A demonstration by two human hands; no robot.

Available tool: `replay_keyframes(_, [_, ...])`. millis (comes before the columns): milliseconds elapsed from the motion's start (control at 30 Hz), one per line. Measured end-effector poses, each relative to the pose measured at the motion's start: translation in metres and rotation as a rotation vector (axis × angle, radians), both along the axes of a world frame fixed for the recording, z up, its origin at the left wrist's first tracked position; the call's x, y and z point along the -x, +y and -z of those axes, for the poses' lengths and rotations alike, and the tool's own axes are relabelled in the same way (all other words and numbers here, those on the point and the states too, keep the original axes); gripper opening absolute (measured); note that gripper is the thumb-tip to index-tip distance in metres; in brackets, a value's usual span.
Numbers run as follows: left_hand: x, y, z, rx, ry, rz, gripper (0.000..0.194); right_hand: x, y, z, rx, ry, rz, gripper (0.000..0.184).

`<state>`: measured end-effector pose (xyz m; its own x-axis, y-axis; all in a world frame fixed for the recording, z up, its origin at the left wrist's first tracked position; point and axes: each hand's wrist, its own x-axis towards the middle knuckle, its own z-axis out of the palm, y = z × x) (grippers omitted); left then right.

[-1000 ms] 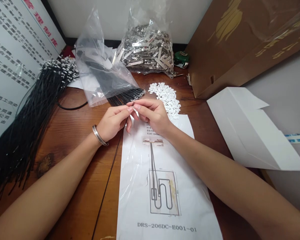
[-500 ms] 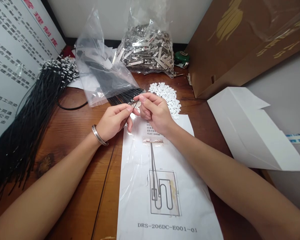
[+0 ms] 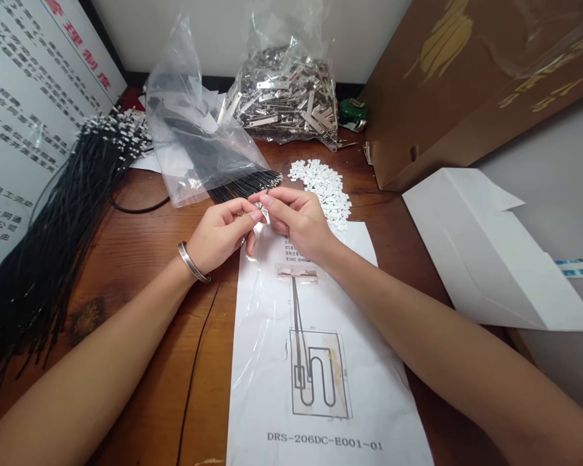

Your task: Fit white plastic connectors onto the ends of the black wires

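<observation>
My left hand [image 3: 222, 234] is closed in a pinch on a thin black wire [image 3: 244, 239], a short piece of which shows below its fingers. Fingertip to fingertip with it, my right hand [image 3: 302, 223] is pinched at the wire's upper end. The fingers hide most of that end, so I cannot tell whether a small part sits on it. Just behind the hands lies a bundle of black wires [image 3: 240, 184] with metal tips, partly inside a clear plastic bag [image 3: 175, 116]. A pile of small white connector housings [image 3: 325, 188] lies beyond my right hand.
A printed drawing sheet [image 3: 267, 362] lies under my hands. Black wires with white ends [image 3: 43, 226] are heaped at left. At the back stand a bag of metal strips [image 3: 286, 97] and a green tape measure [image 3: 352, 115]. A brown box [image 3: 447, 97] and folded white card [image 3: 486, 252] are at right.
My hands have come closer together, the right fingertips shifting slightly left and down. Less of the wire shows between them now.
</observation>
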<state>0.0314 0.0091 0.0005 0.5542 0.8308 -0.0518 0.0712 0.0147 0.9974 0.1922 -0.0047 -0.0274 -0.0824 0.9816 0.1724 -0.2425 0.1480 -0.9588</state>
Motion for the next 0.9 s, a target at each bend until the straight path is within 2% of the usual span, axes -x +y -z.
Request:
replay_keyframes(233, [-0.0014,0.0001,0.0009,-0.034,-0.005,-0.006,0.044,0.0004,0.0011,0.0021,0.019,0.007,-0.004,0.027])
replay_keyframes(700, [-0.0020,-0.0019,-0.0019,-0.074,0.038,-0.005,0.037,-0.0001,0.0015,0.0028,0.018,0.006,0.024,0.030])
replay_keyframes(900, [-0.0035,-0.0025,-0.0024,-0.122,0.012,-0.027,0.034,0.0012,-0.0023,-0.0019,-0.053,-0.061,-0.020,0.030])
